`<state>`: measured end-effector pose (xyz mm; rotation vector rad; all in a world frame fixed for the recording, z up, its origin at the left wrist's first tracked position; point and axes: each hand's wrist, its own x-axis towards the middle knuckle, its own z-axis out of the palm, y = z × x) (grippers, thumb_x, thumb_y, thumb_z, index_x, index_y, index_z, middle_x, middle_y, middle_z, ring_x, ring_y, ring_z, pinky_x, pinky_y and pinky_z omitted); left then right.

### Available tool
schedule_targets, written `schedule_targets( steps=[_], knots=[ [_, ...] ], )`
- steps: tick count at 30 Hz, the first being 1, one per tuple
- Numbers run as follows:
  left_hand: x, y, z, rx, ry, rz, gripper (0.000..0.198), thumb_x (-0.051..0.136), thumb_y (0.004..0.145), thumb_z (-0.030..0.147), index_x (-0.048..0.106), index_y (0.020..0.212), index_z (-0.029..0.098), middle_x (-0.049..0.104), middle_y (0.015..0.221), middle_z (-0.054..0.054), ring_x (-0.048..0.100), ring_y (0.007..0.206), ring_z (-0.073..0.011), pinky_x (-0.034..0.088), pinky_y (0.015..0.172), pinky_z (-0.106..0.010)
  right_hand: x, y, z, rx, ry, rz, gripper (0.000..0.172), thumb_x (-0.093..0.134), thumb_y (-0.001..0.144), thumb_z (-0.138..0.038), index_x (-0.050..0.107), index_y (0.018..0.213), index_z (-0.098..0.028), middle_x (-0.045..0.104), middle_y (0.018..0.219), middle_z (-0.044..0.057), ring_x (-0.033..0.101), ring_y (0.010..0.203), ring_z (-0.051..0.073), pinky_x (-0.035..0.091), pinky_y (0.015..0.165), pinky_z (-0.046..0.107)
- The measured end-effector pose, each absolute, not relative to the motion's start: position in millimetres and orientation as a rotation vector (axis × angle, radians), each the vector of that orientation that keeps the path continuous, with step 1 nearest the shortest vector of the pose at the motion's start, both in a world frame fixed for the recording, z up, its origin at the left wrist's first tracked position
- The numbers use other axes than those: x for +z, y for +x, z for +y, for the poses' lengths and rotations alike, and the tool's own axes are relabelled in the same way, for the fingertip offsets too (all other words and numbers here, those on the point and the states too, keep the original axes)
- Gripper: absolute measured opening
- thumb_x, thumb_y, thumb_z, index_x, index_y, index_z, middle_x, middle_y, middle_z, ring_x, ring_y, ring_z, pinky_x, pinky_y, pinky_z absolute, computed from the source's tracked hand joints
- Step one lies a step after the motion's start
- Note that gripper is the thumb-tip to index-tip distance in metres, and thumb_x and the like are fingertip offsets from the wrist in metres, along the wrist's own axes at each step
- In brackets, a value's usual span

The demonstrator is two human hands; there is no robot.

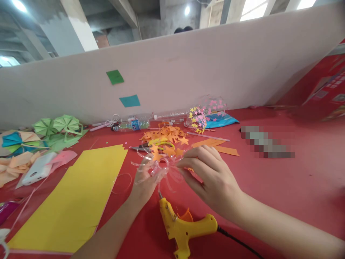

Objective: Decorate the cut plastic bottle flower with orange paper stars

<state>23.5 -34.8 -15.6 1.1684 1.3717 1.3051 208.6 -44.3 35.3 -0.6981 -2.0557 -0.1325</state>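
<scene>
Clear plastic fringe [168, 166] is clasped in left grip [146, 180], right grip [212, 175] pinching its edge.

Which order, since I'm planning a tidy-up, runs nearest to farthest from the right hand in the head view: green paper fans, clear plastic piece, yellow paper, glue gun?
From the right hand:
1. Clear plastic piece: right at its fingertips.
2. Glue gun: just below it in the picture.
3. Yellow paper: off to the left.
4. Green paper fans: far left, toward the back.

White glare at upper windows [254, 9]
</scene>
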Motion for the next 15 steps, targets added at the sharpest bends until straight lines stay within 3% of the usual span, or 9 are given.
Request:
schedule_targets(
  steps=[9, 15],
  knots=[
    [-12.4, 25.4, -35.2, 1.277, 1.204, 1.445, 0.043, 0.078, 0.06, 0.029, 0.068, 0.1, 0.018, 0.067, 0.11, -0.009, 0.058, 0.114, -0.029, 0.049, 0.093, -0.04, 38.8, 210.2, -43.3, -0.225, -0.605, -2.12, 0.022, 0.047, 0.086, -0.002, 0.058, 0.073, -0.015, 0.062, 0.071, 0.005, 0.045, 0.064, 0.015, 0.035, 0.061, 0.03],
    [-8.9, 26.0, -36.4, 1.318, 1.264, 1.411, 0.041, 0.078, 0.06, 0.033, 0.069, 0.097, 0.017, 0.067, 0.11, -0.009, 0.057, 0.114, -0.0283, 0.043, 0.1, -0.043, 37.4, 211.4, -45.2, -0.258, -0.64, -2.103, 0.017, 0.052, 0.086, -0.004, 0.061, 0.097, -0.014, 0.068, 0.081, 0.004, 0.049, 0.071, 0.016, 0.036, 0.065, 0.03]
  ],
)
